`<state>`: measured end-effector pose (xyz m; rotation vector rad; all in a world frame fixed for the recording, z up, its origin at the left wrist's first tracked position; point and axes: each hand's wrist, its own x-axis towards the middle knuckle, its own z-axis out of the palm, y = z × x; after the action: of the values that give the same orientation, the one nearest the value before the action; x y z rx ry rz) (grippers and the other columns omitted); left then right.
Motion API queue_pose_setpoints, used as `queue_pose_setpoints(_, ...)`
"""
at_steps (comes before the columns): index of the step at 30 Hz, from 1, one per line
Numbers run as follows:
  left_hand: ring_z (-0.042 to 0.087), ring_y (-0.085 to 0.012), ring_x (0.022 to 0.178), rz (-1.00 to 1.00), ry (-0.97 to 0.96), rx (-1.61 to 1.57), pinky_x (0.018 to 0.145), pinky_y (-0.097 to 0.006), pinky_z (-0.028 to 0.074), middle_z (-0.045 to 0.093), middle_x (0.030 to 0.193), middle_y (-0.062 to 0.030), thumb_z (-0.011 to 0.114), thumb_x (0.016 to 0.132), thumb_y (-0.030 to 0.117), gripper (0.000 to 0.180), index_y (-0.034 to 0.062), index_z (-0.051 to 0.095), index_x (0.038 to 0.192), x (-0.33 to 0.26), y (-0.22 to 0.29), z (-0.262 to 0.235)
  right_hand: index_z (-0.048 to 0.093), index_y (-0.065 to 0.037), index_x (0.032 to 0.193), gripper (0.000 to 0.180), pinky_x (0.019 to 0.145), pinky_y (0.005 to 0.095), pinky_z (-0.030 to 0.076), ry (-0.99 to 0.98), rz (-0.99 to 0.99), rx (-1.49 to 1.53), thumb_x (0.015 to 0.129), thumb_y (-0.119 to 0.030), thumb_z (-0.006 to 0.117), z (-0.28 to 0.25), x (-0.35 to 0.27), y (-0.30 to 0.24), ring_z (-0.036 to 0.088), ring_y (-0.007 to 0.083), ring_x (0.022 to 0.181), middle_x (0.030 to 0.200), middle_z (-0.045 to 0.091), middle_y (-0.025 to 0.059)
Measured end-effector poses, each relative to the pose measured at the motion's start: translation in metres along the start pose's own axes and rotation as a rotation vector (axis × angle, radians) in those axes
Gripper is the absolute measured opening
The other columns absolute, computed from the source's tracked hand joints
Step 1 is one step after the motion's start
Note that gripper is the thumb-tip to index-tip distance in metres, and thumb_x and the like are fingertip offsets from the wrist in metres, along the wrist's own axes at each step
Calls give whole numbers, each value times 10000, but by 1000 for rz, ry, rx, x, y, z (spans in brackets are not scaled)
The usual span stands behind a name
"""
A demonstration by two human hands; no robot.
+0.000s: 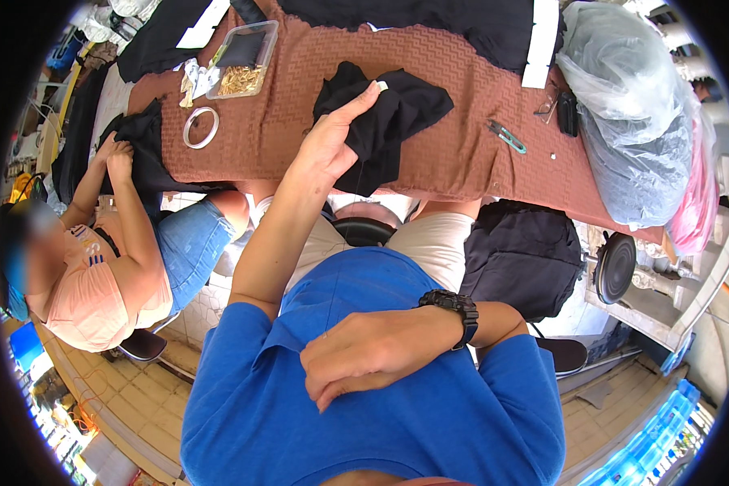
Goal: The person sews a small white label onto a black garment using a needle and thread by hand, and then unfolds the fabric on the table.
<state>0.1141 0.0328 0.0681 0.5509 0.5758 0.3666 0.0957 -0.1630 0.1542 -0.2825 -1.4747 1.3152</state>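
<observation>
Over the near edge of the table, my left hand (332, 144) grips a black cloth piece (389, 121), thumb on top beside a small white tag (382, 86). The cloth lies bunched, its lower part hanging toward my lap. Drawn back in front of my chest is my right hand (356, 352), well away from the cloth, its fingers bent and pressed together. Whatever they pinch is too small or hidden to make out. A dark watch (454, 312) circles that wrist.
On the brown tablecloth (283, 73) are a clear box (247, 61) of gold-coloured pieces, a white tape roll (200, 128) and green thread snips (507, 138). Large plastic bags (624, 113) stand right. A seated person (130, 235) handles black cloth at left. A black bag (522, 259) sits beside my leg.
</observation>
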Motion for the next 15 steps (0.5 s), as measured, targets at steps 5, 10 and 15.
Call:
queue_pose_setpoints(5,658,-169,1109,40,53,-19,984,-290,528,661,1233,-106,747,902,177,402,-24,629,1230,-10,3,9,632,-19,943,64,709,366,522,11,32,-92,928,-70,668,-9,-4,-1,637,274,821,887,633,98)
queue_pose_setpoints(10,673,-171,1028,-82,134,-67,917,-289,545,665,1184,-104,771,879,201,410,-19,648,1201,-34,12,30,681,-7,973,71,727,310,533,690,28,-677,909,4,652,-76,-8,12,659,191,844,887,631,72)
queue_pose_setpoints(15,675,-154,947,153,-11,-6,827,-261,539,685,1093,-75,765,877,174,298,19,692,1120,-23,1,14,716,29,964,94,691,249,525,1227,-50,-509,885,65,679,-123,-14,40,638,112,789,916,641,53)
